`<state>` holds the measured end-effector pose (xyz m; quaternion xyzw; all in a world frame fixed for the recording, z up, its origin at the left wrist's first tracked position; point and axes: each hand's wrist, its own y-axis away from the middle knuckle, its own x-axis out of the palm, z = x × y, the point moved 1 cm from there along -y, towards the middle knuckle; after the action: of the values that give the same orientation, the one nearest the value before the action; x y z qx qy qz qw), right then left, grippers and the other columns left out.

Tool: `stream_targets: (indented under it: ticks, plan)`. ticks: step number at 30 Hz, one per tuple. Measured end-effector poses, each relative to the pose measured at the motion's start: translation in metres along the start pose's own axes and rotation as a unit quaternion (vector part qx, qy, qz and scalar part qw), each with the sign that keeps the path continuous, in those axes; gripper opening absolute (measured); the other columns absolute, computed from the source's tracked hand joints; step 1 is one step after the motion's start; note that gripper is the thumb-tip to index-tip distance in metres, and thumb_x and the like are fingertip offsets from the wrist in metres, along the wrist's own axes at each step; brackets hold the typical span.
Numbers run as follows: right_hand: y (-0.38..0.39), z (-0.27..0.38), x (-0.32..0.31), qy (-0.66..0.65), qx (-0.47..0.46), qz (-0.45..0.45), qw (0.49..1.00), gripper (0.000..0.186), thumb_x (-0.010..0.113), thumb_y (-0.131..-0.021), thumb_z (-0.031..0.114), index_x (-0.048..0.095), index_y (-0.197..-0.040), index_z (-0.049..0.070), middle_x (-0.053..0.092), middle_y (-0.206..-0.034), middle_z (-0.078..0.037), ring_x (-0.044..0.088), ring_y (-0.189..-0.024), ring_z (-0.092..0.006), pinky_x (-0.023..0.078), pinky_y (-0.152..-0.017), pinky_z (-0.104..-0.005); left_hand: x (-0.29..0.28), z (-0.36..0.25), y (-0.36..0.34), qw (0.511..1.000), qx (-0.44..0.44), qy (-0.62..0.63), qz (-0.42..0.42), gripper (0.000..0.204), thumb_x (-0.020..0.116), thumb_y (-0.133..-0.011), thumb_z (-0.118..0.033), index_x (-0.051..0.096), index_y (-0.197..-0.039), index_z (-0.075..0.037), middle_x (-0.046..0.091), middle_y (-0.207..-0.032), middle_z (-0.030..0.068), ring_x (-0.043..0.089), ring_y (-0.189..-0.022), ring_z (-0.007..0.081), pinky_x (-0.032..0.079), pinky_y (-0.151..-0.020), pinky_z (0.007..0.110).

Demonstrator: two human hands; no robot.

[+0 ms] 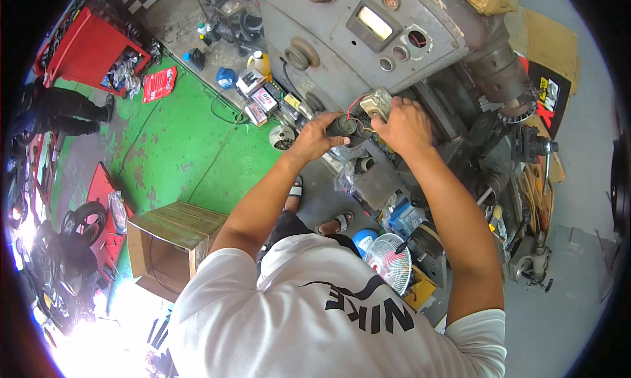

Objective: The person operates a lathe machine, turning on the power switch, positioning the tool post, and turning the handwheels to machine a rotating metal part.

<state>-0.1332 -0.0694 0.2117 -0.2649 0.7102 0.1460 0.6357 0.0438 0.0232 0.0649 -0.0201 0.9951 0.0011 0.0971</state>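
My left hand (311, 141) is at the left edge of a round grey metal part (345, 125), its thumb and forefinger spread apart and the fingertips touching or nearly touching that part. My right hand (406, 128) has its fingers curled at the right side of a worn, pale rectangular box (376, 103), thumb at its lower end. A red wire (355, 106) runs from the box toward the round part. Both hands are just below the sloping grey panel of a large machine (342, 29). What lies under my right palm is hidden.
Small boxes (264, 100) and bottles (259, 62) crowd the left of the machine, beside a bowl of small parts (282, 137). A fan (388, 263) stands near my feet. An opened carton (174, 246) and a motorcycle (72, 253) are at the left. Another person's legs (75, 112) show at far left.
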Motion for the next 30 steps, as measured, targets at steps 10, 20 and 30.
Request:
stream_targets:
  ticks: [10, 20, 30]
  plan:
    - [-0.001, 0.006, -0.019, 0.06, -0.015, 0.054, 0.997, 0.036, 0.068, -0.083, 0.037, 0.069, -0.091, 0.003, 0.071, -0.087, -0.015, 0.066, -0.083, -0.0318, 0.054, -0.075, -0.0416, -0.001, -0.012, 0.005, 1.0, -0.027, 0.008, 0.009, 0.058, 0.086, -0.077, -0.014, 0.065, -0.13, -0.004, 0.068, -0.114, 0.0071, 0.062, -0.097, 0.0219, 0.05, -0.09, 0.034]
    - [-0.038, 0.036, 0.008, 0.042, -0.297, -0.02, 0.954, 0.008, 0.067, -0.084, 0.02, 0.074, -0.085, 0.016, 0.063, -0.099, -0.003, 0.053, -0.108, -0.0267, 0.038, -0.094, -0.0423, 0.001, -0.003, 0.003, 0.998, -0.052, 0.027, 0.001, 0.056, 0.087, -0.075, -0.02, 0.068, -0.126, -0.007, 0.072, -0.107, 0.0075, 0.066, -0.092, 0.0244, 0.051, -0.087, 0.035]
    - [-0.038, 0.026, 0.023, 0.011, -0.304, 0.02, 0.952, 0.007, 0.068, -0.082, 0.018, 0.076, -0.081, 0.018, 0.064, -0.097, -0.001, 0.051, -0.108, -0.0257, 0.035, -0.095, -0.0447, -0.005, -0.016, -0.002, 0.994, -0.107, -0.023, 0.02, 0.052, 0.085, -0.076, -0.026, 0.071, -0.122, -0.009, 0.074, -0.099, 0.0075, 0.067, -0.087, 0.0254, 0.052, -0.083, 0.036]
